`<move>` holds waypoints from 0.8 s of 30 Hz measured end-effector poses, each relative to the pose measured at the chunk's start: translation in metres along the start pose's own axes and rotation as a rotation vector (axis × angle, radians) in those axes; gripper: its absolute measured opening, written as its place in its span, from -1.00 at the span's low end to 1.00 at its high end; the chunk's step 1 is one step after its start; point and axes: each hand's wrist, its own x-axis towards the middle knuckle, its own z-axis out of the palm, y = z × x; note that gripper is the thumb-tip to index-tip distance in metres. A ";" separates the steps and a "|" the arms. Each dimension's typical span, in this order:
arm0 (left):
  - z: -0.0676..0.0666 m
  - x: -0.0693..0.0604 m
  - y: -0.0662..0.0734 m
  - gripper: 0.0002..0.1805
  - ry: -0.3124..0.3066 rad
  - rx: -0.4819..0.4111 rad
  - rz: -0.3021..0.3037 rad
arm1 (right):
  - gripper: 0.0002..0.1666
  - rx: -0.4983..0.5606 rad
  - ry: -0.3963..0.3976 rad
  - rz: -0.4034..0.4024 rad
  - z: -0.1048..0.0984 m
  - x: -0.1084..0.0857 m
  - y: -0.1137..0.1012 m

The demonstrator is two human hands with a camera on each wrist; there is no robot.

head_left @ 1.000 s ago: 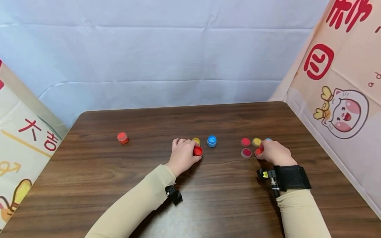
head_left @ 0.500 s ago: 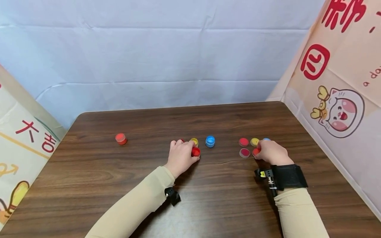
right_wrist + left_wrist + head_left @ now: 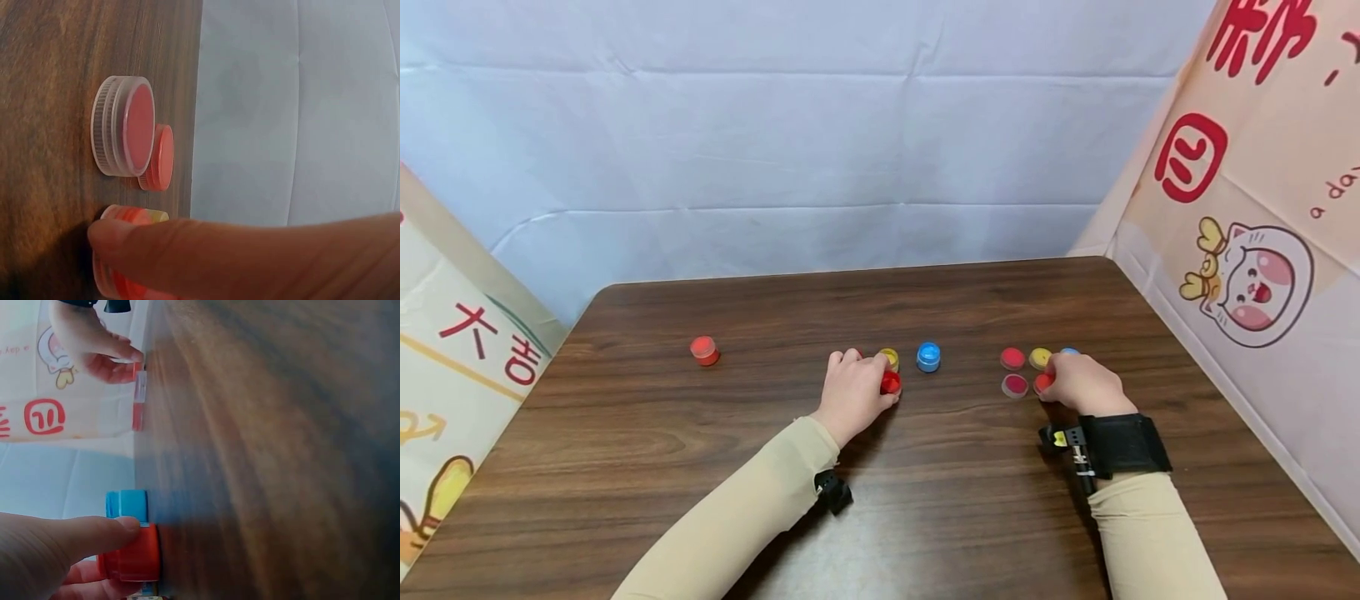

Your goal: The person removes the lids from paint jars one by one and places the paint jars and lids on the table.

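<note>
My left hand (image 3: 852, 392) grips a small red paint pot (image 3: 891, 382) on the table, thumb on its near side in the left wrist view. A yellow pot (image 3: 890, 358) stands just behind it, partly covered by the fingers, and a blue pot (image 3: 928, 357) is to the right. With thumb and fingers my right hand (image 3: 1084, 385) pinches an orange-red round lid (image 3: 130, 214) low at the tabletop. Around it lie a dark red lid (image 3: 1015, 386), a red lid (image 3: 1012, 358), a yellow lid (image 3: 1041, 358) and a partly hidden blue lid (image 3: 1070, 351).
An orange-red pot (image 3: 704, 350) stands alone at the left of the brown wooden table (image 3: 662, 467). Pale cloth (image 3: 760, 142) hangs behind the back edge, and printed cloths (image 3: 1247, 250) border both sides.
The head view has shifted slightly, so everything sits a little further left in it. Both hands keep their hold, and the pots and lids stay in place.
</note>
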 end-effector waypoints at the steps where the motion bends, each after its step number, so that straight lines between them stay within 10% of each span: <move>1: -0.001 0.000 0.000 -0.60 -0.002 0.002 0.002 | -0.76 0.002 0.000 0.000 0.000 0.000 0.000; 13: -0.041 -0.002 -0.024 -0.60 0.018 -0.072 -0.050 | -0.75 -0.002 0.019 -0.009 -0.002 -0.002 0.002; 24: -0.084 -0.033 -0.137 -0.58 0.214 -0.376 -0.394 | -0.75 0.002 0.001 -0.006 0.000 0.000 0.000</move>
